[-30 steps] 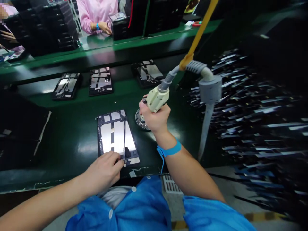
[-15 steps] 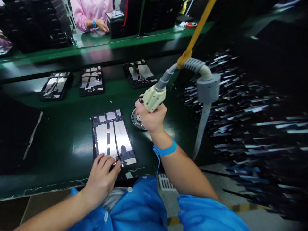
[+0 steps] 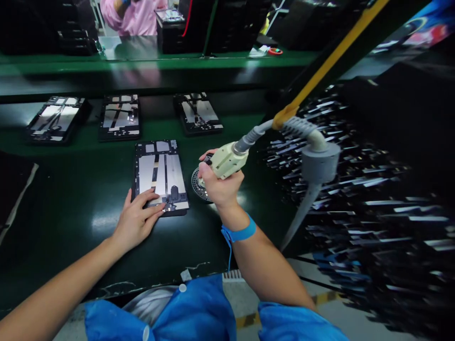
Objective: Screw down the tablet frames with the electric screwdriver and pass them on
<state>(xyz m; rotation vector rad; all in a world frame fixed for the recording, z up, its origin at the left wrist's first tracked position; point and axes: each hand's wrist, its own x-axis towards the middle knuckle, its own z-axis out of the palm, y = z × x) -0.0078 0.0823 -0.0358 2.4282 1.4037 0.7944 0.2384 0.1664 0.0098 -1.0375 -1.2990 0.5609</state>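
Observation:
An opened tablet (image 3: 144, 171), with silver panels, a dark ribbon strip and a black frame, lies flat on the green bench. My left hand (image 3: 137, 217) rests on its lower left part, fingers stretched over the edge and surface. To the right of the tablet, my right hand (image 3: 224, 185) wraps round a cream corded tool (image 3: 229, 158) that looks like an electric screwdriver. The tool slants down towards a round perforated plate (image 3: 201, 189) on the bench. Its tip is hidden by my hand.
Several more opened tablets, such as one (image 3: 121, 118), lie along the back. A yellow strap (image 3: 330, 57) holds up the tool's grey cable (image 3: 320, 163). Dense dark stacks (image 3: 369, 213) with shiny edges stand at right. A person in pink (image 3: 142, 16) is across the bench.
The tablet has slid away from me, towards the back row, with my left hand moving along on it. My right hand still grips the tool over the perforated plate. The view has shifted slightly.

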